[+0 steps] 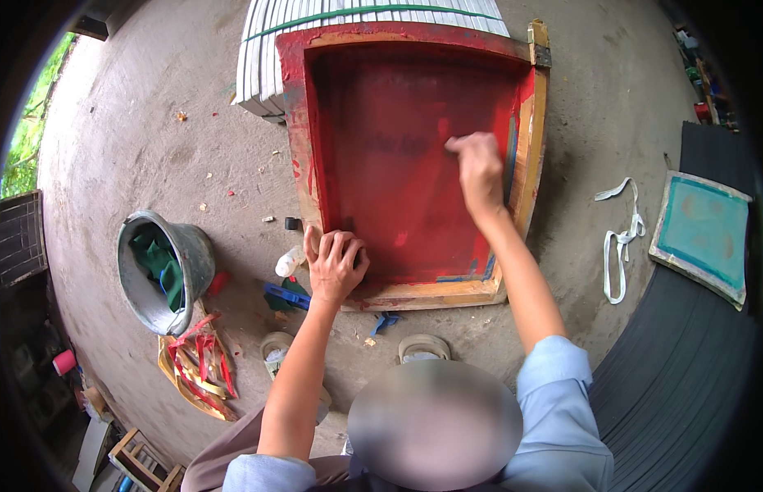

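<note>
on the bare concrete floor, centre of the scene, lies the big red-stained wooden screen-printing frame, resting partly on a stack of white sheets at its far side. left hand presses down on the near-left corner, fingers curled over the rail; right hand is closed on something small against the red mesh, can't tell what. rails look stiff and fairly light, good for gripping; the mesh seems taut, tearable and ink-slick. left sits a grey metal bucket; a white plastic bottle crowds the corner. right, white cloth strips and a teal screen frame, well apart.
</note>
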The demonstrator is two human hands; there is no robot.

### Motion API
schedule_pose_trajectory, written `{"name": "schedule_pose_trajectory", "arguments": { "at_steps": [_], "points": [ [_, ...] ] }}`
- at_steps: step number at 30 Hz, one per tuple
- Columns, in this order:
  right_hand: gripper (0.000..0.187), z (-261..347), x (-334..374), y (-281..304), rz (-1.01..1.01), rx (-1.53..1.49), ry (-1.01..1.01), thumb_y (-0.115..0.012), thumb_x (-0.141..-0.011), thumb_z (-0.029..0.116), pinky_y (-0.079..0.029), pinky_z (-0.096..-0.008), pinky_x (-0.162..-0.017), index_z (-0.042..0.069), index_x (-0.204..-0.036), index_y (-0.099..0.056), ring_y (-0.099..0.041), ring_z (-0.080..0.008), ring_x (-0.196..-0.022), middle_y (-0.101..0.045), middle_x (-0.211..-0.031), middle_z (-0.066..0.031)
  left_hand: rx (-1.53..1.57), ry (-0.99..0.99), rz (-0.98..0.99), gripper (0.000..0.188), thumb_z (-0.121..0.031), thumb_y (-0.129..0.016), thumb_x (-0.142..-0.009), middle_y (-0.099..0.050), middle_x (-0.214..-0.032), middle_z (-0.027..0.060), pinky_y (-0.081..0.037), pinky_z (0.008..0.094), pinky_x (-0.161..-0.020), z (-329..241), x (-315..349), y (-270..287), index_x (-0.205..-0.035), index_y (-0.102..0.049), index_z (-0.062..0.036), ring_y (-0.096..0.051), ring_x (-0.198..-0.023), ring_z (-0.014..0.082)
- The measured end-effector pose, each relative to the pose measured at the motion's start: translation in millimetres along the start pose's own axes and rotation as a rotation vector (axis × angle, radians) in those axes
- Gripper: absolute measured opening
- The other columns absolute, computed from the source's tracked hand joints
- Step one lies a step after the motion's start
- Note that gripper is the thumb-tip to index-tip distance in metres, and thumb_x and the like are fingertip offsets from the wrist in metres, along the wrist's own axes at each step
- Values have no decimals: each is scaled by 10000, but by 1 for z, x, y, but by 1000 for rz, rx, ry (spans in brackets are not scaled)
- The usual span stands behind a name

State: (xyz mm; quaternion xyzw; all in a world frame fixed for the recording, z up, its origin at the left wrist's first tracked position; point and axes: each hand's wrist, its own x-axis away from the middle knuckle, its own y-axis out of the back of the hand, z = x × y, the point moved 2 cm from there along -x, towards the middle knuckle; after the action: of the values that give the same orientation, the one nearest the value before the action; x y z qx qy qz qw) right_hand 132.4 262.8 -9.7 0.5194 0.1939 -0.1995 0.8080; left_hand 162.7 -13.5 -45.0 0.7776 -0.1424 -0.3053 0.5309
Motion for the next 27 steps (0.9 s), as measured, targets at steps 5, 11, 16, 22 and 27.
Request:
{"name": "schedule_pose_trajectory", "arguments": {
  "at_steps": [5, 11, 16, 22, 27],
  "points": [
    [86, 38, 73, -14, -54, -157, -146, -602, -798, -91, -517, -400, -747, -25, -828, -647, -594, -299, -821, -606, -820, -129, -26, 9, 24, 113, -195, -696, -707, -572, -927, -38, -239, 527, -1140, 8, 4, 1, -805, -640, -192, -564, -988, 157],
    [137, 19, 64, -7, 17, -98, -131, -598, -804, -89, -509, -409, -743, 2, -875, -672, -594, -297, -826, -635, -834, -131, -17, 0, 10, 132, -156, -704, -694, -569, -921, -46, -215, 516, -1147, 3, 2, 2, -801, -636, -190, -561, -961, 159],
    [143, 10, 17, -11, -129, -59, -261, -623, -782, -91, -488, -403, -713, 9, -871, -672, -580, -295, -817, -640, -852, -126, -37, -8, 27, 133, -160, -704, -692, -568, -921, -45, -211, 524, -1146, -1, 1, 1, -798, -629, -189, -562, -963, 158],
    [160, 39, 130, -14, 422, -249, -19, -629, -810, 1, -501, -417, -945, 26, -956, -689, -608, -292, -935, -636, -850, -121, -37, -2, 21, 132, -166, -706, -685, -568, -923, -46, -209, 532, -1141, 3, -1, -1, -788, -627, -193, -561, -962, 154],
    [170, -13, -21, 3, -108, -77, -242, -539, -792, -107, -481, -403, -733, 15, -848, -643, -589, -313, -825, -645, -886, -122, -39, 2, 47, 128, -168, -706, -683, -567, -921, -48, -208, 544, -1139, 0, 2, -3, -782, -630, -196, -560, -961, 153]
  ]
}}
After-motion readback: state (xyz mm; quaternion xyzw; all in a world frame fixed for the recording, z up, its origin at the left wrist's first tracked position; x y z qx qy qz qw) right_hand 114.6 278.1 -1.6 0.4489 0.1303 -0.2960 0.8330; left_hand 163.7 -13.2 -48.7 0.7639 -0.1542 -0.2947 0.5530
